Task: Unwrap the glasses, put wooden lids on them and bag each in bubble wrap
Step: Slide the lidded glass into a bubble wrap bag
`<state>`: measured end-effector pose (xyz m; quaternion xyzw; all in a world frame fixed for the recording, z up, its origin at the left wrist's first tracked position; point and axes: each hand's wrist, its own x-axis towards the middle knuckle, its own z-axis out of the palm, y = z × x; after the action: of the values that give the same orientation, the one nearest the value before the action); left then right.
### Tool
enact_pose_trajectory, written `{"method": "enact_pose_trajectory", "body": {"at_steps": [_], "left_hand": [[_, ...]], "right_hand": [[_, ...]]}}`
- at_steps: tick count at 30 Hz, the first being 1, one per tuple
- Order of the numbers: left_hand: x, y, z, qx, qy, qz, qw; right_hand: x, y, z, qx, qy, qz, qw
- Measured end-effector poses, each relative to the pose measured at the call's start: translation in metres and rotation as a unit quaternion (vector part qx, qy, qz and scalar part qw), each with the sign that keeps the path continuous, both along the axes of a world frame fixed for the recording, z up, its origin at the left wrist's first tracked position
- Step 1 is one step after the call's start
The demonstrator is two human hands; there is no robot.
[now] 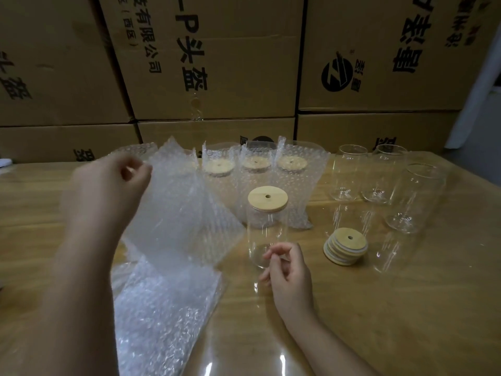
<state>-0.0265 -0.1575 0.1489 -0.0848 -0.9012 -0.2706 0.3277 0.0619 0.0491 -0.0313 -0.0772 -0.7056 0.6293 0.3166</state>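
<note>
**A:** From the head view, what is the left hand (108, 191) doing?

**B:** It is pinching the top edge of a clear bubble-wrap bag (179, 207) between thumb and fingers. It is holding the bag up over the pale wooden counter (406, 308), above a flat pile of bubble-wrap bags (162, 308).

**A:** And the right hand (287, 272)?

**B:** Its fingers are hanging loosely curled, gripping nothing, just beside the base of a tall clear glass (267, 234) (whether they are touching it, I cannot tell). That glass is standing upright mid-counter, wearing a round wooden lid with a centre hole (267, 198).

**A:** What is sitting around it?

**B:** Behind it, lidded glasses in bubble wrap (291, 169) are standing in a row. To the right, three bare clear glasses (348, 175) are standing open, and a slanting stack of round wooden lids (345, 246) is lying near them. Brown printed cardboard boxes (217, 63) are rising behind.
</note>
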Motion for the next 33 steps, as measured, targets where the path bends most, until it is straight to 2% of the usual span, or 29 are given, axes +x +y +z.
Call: {"method": "enact_pose_trajectory", "body": {"at_steps": [3,5,6,8,10,13,16,19,25,33], "left_hand": [[0.014,0.026,-0.008,-0.047,0.099,-0.016,0.994],[0.020,0.040,-0.021,-0.041,0.077,-0.066,0.994],[0.021,0.043,-0.028,-0.038,0.032,-0.098,0.994],[0.021,0.047,-0.041,-0.064,-0.118,-0.158,0.978],[0.021,0.048,-0.053,-0.114,-0.265,-0.211,0.934],[0.020,0.056,-0.070,-0.157,-0.362,-0.268,0.879],[0.022,0.066,-0.086,-0.109,-0.418,-0.320,0.843],[0.021,0.071,-0.098,-0.074,-0.429,-0.346,0.831],[0.020,0.075,-0.112,-0.018,-0.399,-0.333,0.854],[0.019,0.067,-0.111,0.033,-0.417,-0.346,0.840]], "right_hand": [[0.000,-0.001,-0.002,0.013,0.003,0.009,1.000],[-0.001,-0.003,-0.004,0.016,-0.005,0.028,0.999],[-0.002,-0.003,-0.006,0.013,-0.009,0.042,0.999],[-0.002,-0.004,-0.007,0.000,-0.021,0.070,0.997],[-0.002,-0.004,-0.006,-0.012,-0.033,0.104,0.994],[-0.002,-0.005,-0.005,-0.014,-0.049,0.140,0.989],[-0.001,-0.004,-0.004,0.002,-0.052,0.150,0.987],[0.000,-0.005,-0.002,0.000,-0.066,0.152,0.986],[-0.005,-0.003,-0.006,-0.014,-0.077,0.131,0.988],[-0.008,-0.001,-0.011,-0.007,-0.099,0.118,0.988]]}}
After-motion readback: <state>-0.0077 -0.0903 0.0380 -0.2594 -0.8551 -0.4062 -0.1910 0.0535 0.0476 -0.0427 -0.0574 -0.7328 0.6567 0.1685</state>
